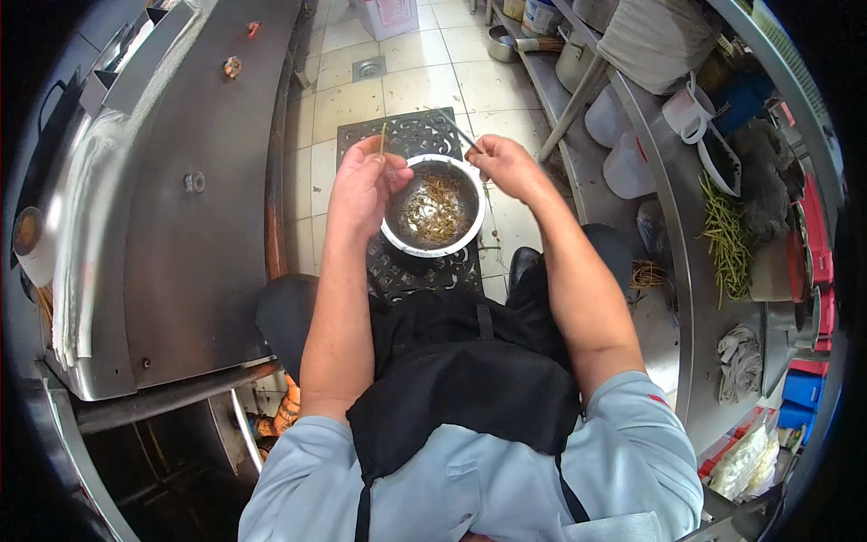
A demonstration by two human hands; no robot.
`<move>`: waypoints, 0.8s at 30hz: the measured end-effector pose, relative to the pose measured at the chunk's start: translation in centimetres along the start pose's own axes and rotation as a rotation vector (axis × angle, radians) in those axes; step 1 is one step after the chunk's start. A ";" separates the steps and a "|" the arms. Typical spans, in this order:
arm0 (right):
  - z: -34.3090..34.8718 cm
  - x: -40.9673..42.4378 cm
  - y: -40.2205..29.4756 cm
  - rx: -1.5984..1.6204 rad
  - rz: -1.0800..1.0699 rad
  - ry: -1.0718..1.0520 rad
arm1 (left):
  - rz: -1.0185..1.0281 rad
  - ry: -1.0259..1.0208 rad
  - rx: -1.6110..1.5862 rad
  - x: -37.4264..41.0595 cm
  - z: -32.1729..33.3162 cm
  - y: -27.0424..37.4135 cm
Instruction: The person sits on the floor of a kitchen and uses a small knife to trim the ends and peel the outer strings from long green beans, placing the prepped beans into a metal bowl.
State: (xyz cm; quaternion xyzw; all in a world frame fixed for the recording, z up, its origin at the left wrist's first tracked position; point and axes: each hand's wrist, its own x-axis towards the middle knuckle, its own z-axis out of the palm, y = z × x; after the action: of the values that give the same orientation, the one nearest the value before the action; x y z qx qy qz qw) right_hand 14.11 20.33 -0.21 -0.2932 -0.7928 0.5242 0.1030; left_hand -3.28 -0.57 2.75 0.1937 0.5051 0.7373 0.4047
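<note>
Pinched upright between the thumb and fingers of my left hand (369,179) is a short piece of thin yellow-green stem (383,137). My right hand (504,166) grips a slim dark tool (462,131) pointing up and to the left; whether it is a knife seen edge-on, I cannot tell. Between my hands and below them is a round metal bowl (479,203). Brownish-green stem scraps (437,210) lie scattered inside it, and my left fingers cover part of its rim. Under the bowl is a black openwork mat or stand (406,122).
A steel counter (196,271) runs along the left. On the right steel shelf lie a heap of long green beans or stems (726,237), a white handled jug (687,112) and a crumpled cloth (739,362). A pale bin (387,17) and a floor drain (369,69) are ahead.
</note>
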 end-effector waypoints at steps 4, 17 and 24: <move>-4.3 -2.2 -4.5 0.076 -0.079 -0.142 | -0.101 -0.003 -0.015 -0.2 0.6 1.3; -2.0 -0.3 -10.3 0.146 -0.307 -0.028 | -0.308 -0.312 -0.322 2.5 1.8 4.9; -1.4 -1.6 -9.8 -0.161 -0.389 0.019 | -0.379 -0.380 -0.505 1.2 1.5 3.6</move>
State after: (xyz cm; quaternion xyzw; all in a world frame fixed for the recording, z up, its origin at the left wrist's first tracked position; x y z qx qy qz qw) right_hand 12.56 17.76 9.40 -0.1471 -0.8728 0.4265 0.1861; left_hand -4.41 0.65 6.49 0.1242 0.2496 0.7015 0.6559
